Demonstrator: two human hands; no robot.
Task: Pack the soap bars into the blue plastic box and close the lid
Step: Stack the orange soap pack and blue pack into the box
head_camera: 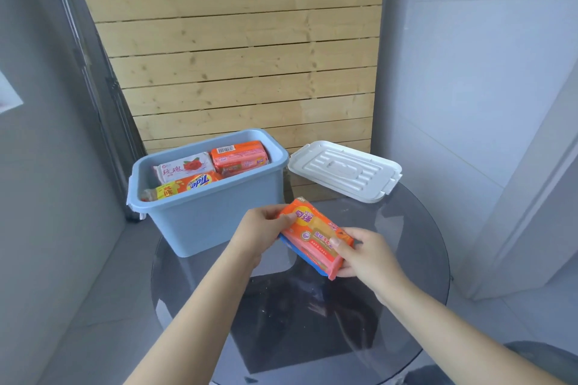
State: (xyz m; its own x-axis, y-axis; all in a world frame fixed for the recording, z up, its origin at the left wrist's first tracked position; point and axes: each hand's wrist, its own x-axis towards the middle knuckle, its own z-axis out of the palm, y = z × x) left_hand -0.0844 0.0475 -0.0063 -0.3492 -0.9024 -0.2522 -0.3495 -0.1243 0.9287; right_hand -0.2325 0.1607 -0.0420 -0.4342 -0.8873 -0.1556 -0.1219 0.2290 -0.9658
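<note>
An orange-wrapped soap pack (314, 233) hangs above the round glass table (416, 247), just right of the blue plastic box (215, 219). My left hand (261, 230) grips its far end and my right hand (369, 255) grips its near end. A blue-edged wrapper shows under the orange one. The box stands open at the table's back left. Inside it lie a white rose soap (184, 167), an orange soap pack (239, 158) and an orange-yellow Tide bar (187, 186). The white lid (345, 170) lies flat to the right of the box.
A wooden slatted panel (244, 50) stands behind the table. Grey walls close in on both sides. The table's dark base (297, 331) shows through the glass. A dark rounded object (544, 356) sits at the lower right.
</note>
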